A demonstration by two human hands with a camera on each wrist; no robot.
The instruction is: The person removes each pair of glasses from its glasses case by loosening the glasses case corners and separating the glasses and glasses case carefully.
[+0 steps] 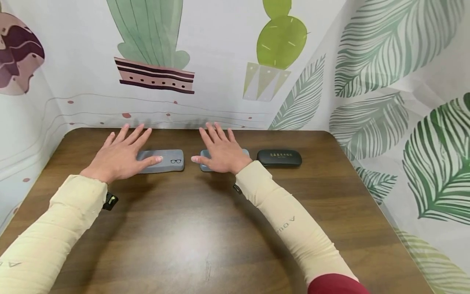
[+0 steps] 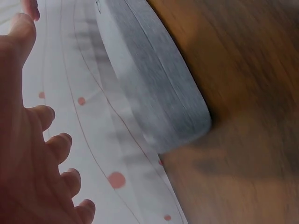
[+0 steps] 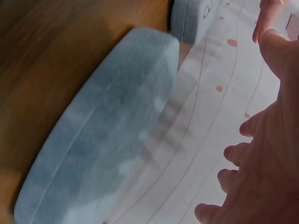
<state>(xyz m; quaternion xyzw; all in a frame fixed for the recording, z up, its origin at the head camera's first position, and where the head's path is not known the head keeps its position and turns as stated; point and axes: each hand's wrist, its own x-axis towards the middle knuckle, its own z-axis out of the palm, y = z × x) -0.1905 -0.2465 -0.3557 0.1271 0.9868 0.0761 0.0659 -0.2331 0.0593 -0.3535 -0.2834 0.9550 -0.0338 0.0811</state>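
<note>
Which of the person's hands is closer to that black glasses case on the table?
The right. The right hand hovers over a blue-grey case just beside the black case. The left hand is farther off, over the grey case on the other side.

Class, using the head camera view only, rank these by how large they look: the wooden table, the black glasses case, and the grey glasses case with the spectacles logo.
1. Wooden table, by far the largest.
2 and 3. Grey glasses case and black glasses case: unranked. They look alike, and the left hand covers part of the grey one.
</note>
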